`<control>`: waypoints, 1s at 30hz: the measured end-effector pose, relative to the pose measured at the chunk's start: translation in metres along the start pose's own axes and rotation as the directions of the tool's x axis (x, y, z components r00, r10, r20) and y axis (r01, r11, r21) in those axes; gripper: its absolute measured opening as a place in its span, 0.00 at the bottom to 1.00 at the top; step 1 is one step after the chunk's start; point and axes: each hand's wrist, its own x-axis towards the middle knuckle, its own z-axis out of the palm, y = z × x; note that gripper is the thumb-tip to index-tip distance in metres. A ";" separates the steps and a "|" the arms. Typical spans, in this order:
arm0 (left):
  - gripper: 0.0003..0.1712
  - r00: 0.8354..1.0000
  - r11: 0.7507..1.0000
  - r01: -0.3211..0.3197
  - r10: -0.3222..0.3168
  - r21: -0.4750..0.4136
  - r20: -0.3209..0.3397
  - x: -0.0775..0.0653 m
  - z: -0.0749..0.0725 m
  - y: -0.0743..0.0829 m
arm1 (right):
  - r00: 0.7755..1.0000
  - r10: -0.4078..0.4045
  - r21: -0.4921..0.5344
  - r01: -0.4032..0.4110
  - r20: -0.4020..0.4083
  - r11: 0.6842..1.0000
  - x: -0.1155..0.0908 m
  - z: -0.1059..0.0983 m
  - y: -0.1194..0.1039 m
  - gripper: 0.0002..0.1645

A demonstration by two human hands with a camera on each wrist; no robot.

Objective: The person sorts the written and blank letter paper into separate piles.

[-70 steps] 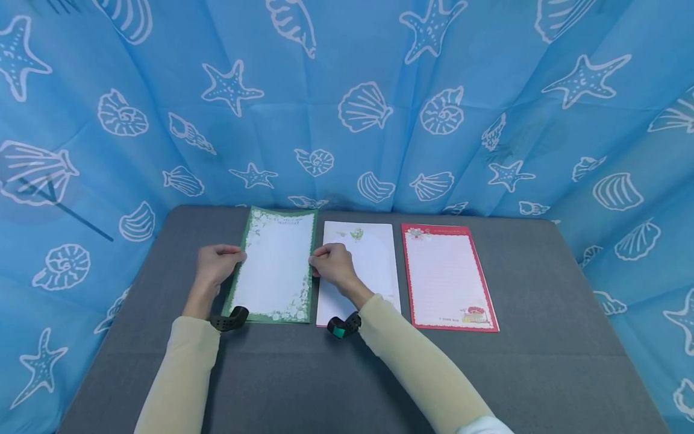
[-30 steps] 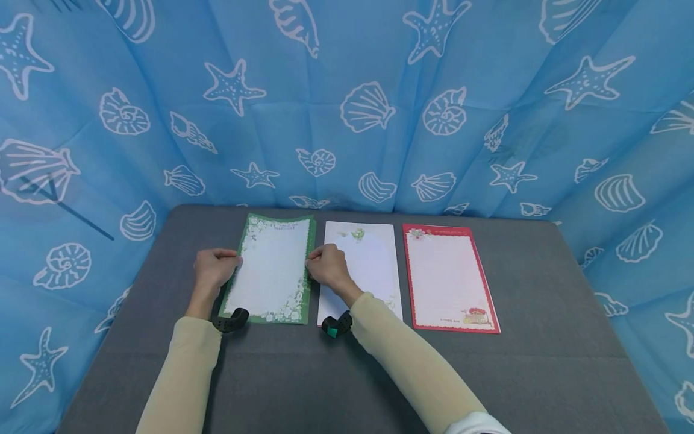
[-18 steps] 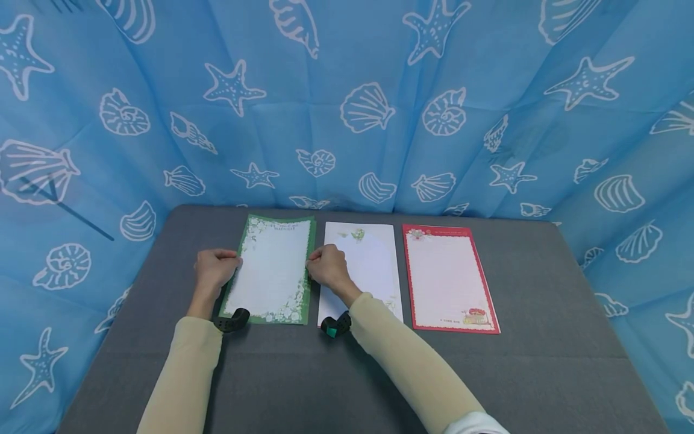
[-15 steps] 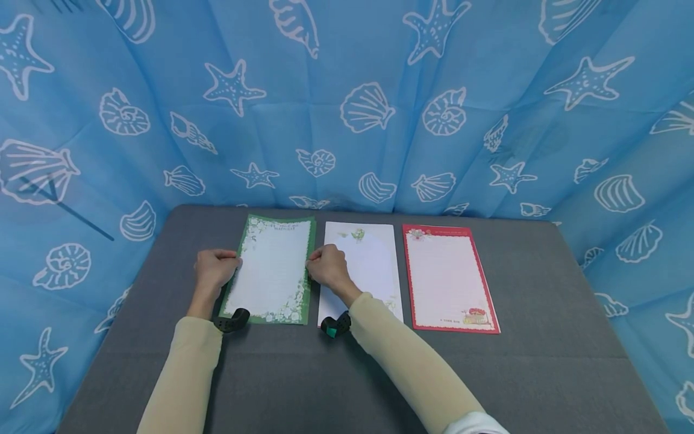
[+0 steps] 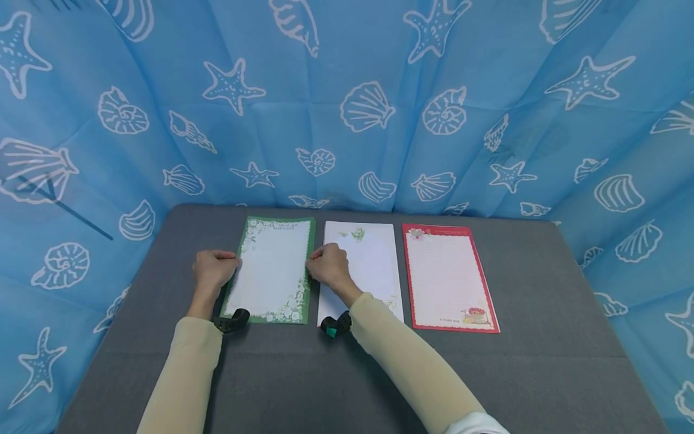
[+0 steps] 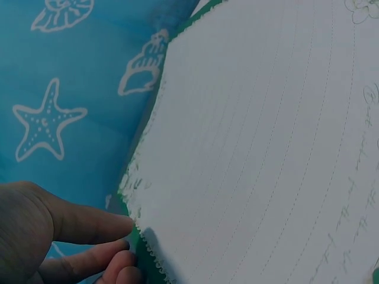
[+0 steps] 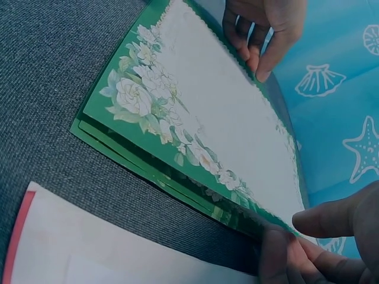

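A sheet of letter paper (image 5: 273, 271) with a green floral border is held between both hands at the left of the table. My left hand (image 5: 213, 271) pinches its left edge, thumb on top in the left wrist view. On the opposite edge, my right hand (image 5: 328, 265) pinches the sheet, its thumb (image 7: 325, 219) above and fingers beneath in the right wrist view. More green-bordered sheets (image 7: 148, 171) lie under it, with a gap showing between them and the raised top sheet. The right forearm crosses over a white sheet (image 5: 368, 259) with a small green print.
A red-bordered sheet (image 5: 447, 277) lies on the right, beside the white one. The papers rest on a grey cloth-covered table (image 5: 542, 289). Behind it hangs a blue curtain (image 5: 336, 72) with shells and starfish. Each wrist wears a black band (image 5: 232, 320).
Since the oldest frame, the green sheet's far edge has come down and nearer, and the right hand has shifted slightly left. Over the last second both hands have stayed nearly still.
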 end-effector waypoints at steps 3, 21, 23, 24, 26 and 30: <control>0.18 1.000 1.000 0.003 -0.003 0.008 -0.002 -0.001 -0.001 0.001 | 1.000 -0.004 0.005 0.004 -0.007 1.000 -0.001 -0.002 -0.001 0.06; 0.17 0.991 0.991 -0.131 0.129 0.032 0.037 -0.017 0.020 0.024 | 1.000 -0.010 0.019 0.011 -0.020 1.000 -0.008 -0.023 0.011 0.06; 0.17 0.987 0.988 -0.152 0.150 0.039 0.051 -0.018 0.026 0.025 | 1.000 -0.012 0.028 0.013 -0.026 1.000 -0.009 -0.027 0.012 0.06; 0.16 0.986 0.986 -0.160 0.157 0.042 0.056 -0.019 0.030 0.026 | 1.000 -0.013 0.035 0.014 -0.027 0.999 -0.010 -0.029 0.012 0.07; 0.16 0.983 0.983 -0.175 0.171 0.049 0.064 -0.021 0.037 0.028 | 0.999 -0.014 0.045 0.016 -0.032 0.999 -0.011 -0.033 0.013 0.07; 0.15 0.976 0.978 -0.205 0.201 0.041 0.090 -0.027 0.050 0.033 | 0.999 -0.020 0.054 0.022 -0.041 0.998 -0.012 -0.041 0.016 0.07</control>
